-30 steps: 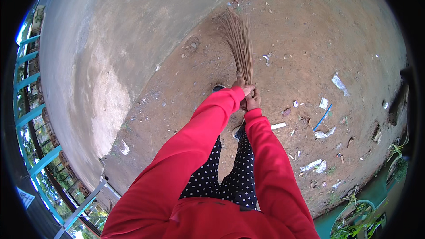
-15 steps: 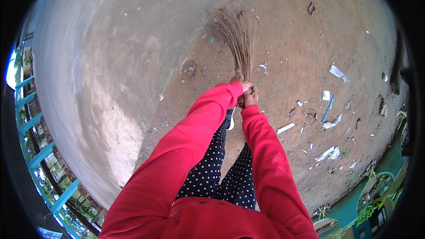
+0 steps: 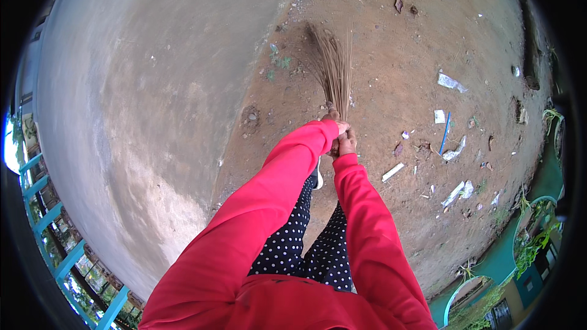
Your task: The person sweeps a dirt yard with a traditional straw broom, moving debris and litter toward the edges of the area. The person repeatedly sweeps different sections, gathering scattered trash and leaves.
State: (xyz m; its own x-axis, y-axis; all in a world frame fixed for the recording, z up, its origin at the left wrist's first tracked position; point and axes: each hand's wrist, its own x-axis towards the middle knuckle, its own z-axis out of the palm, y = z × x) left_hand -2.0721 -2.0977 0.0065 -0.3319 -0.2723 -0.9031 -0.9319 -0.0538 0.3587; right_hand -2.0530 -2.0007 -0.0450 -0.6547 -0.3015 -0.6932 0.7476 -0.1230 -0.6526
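Note:
A broom of thin brown sticks [image 3: 336,76] points away from me over the dirt, its bristles fanned and slightly blurred at the far end. Both hands are wrapped round its bound handle end. My left hand [image 3: 334,120] grips it a little farther forward, where the sticks start to spread. Close behind, and touching it, my right hand [image 3: 347,142] is closed round the butt. Part of the handle is hidden by the fingers and the red sleeves. The bristle tips lie just right of the concrete edge.
To the left spreads a grey concrete slab [image 3: 177,79] bordering the brown dirt ground [image 3: 397,85]. Litter lies at right: a clear plastic wrapper [image 3: 451,82], a white scrap [image 3: 439,116], a blue stick [image 3: 445,133] and a white strip [image 3: 392,172]. A turquoise wall [image 3: 498,263] curves beyond.
The bristle tips have swung slightly right and nearer, off the concrete edge. Ground and litter have shifted a little left in view. Both hands keep their hold on the broom.

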